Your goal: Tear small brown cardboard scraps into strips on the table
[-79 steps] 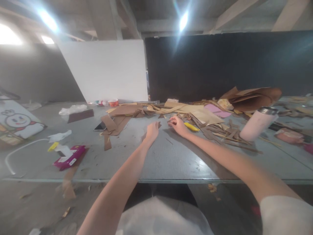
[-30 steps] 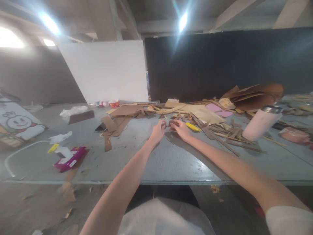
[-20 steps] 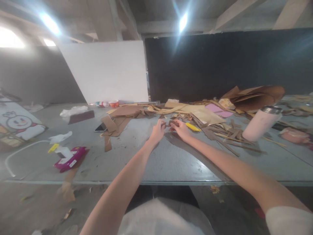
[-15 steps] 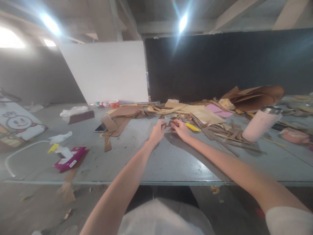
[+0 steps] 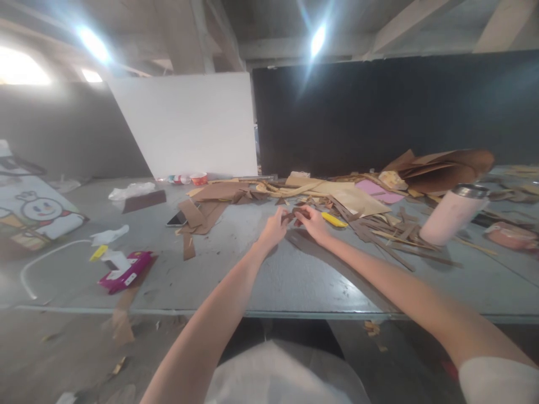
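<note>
A small brown scrap [image 5: 289, 216] sits between both hands, just over or on the surface [image 5: 236, 275]. The left hand [image 5: 273, 226] and right hand [image 5: 313, 223] each seem to pinch it. The step looks like fine fingertip work; the next move calls for steady grips. Fingers hide much of the scrap; whether it is one piece or two is unclear.
</note>
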Demonstrator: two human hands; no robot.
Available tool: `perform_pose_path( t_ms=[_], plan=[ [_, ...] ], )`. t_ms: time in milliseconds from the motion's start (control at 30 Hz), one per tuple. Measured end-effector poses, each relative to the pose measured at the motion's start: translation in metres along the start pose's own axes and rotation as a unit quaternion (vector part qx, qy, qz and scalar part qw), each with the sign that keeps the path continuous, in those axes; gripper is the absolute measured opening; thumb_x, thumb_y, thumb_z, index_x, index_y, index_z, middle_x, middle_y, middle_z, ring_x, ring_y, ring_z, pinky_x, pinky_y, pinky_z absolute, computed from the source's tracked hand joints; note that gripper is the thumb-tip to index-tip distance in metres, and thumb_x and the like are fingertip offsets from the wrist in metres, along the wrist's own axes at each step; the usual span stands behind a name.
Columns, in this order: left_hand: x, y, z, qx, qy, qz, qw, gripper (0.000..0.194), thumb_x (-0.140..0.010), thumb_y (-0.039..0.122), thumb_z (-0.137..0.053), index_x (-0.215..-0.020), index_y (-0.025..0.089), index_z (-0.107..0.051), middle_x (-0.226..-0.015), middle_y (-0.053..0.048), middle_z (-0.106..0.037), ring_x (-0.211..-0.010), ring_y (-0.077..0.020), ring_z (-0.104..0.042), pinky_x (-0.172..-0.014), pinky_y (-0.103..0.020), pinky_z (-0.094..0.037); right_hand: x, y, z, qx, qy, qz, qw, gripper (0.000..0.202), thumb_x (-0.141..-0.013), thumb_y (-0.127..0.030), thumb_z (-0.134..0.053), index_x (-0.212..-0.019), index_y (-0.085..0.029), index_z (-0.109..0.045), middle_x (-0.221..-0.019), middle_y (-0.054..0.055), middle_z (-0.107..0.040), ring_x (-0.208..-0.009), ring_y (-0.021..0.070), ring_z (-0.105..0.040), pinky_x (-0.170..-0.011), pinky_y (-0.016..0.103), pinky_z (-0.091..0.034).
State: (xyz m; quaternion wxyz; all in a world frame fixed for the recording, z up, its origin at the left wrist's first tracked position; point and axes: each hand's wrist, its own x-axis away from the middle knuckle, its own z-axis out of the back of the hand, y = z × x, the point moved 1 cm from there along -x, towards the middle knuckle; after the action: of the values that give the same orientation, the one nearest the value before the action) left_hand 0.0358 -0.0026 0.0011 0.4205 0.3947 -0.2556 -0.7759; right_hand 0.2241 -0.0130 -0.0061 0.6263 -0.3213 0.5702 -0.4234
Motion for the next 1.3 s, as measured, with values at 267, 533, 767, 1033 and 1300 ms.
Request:
perform_pose_path(
  t_ms=[267,533,767,1033,1300],
  plan=[
    [-0.002,-0.004,-0.003,-0.012,0.007,-0.001,1.000,0.024,-0.101,0.014,-0.057,-0.122,0.024,-0.061,-0.103,-0.005,-0.077,-0.081,-0.0180,-0.070,-0.087,-0.030,-0.053,-0.003,0.005,0.000,0.008,-0.004,-0.002,1.000,0.038,-0.090,-0.062,-0.069,-0.100,-0.026,-0.064,-0.073,0.000,-0.072,-0.067,0.0223,-0.070,-0.074,0.035,-0.057],
    [-0.002,-0.010,-0.006,-0.004,0.012,-0.001,1.000,0.028,-0.101,0.014,-0.057,-0.128,0.023,-0.059,-0.091,-0.003,-0.076,-0.079,-0.0182,-0.070,-0.087,-0.030,-0.053,-0.004,0.008,0.001,-0.024,0.014,-0.005,1.000,0.043,-0.091,-0.069,-0.065,-0.103,-0.028,-0.058,-0.094,0.006,-0.080,-0.069,0.0236,-0.071,-0.074,0.040,-0.059],
    [0.001,-0.004,-0.003,0.033,0.004,-0.004,0.999,0.035,-0.102,0.016,-0.051,-0.135,0.026,-0.057,-0.083,0.003,-0.073,-0.067,-0.0147,-0.065,-0.080,-0.026,-0.053,-0.003,0.009,0.000,-0.047,-0.007,-0.014,0.999,0.045,-0.094,-0.071,-0.063,-0.109,-0.030,-0.053,-0.099,0.006,-0.081,-0.071,0.0262,-0.073,-0.075,0.044,-0.060],
    [0.003,0.001,-0.001,0.022,0.003,-0.010,1.000,0.024,-0.103,0.017,-0.050,-0.122,0.025,-0.061,-0.078,0.004,-0.071,-0.065,-0.0142,-0.063,-0.078,-0.025,-0.050,-0.003,0.008,0.001,-0.018,0.000,0.013,1.000,0.043,-0.096,-0.069,-0.062,-0.109,-0.030,-0.054,-0.102,0.006,-0.082,-0.067,0.0241,-0.073,-0.074,0.041,-0.059],
    [-0.001,-0.010,-0.005,0.045,0.038,-0.003,0.998,0.023,-0.101,0.016,-0.055,-0.122,0.025,-0.054,-0.075,0.005,-0.067,-0.062,-0.0154,-0.062,-0.075,-0.026,-0.050,-0.003,0.012,0.000,-0.031,0.020,0.044,0.998,0.040,-0.099,-0.067,-0.064,-0.108,-0.030,-0.054,-0.100,0.007,-0.084,-0.064,0.0255,-0.071,-0.068,0.043,-0.060]
  ],
)
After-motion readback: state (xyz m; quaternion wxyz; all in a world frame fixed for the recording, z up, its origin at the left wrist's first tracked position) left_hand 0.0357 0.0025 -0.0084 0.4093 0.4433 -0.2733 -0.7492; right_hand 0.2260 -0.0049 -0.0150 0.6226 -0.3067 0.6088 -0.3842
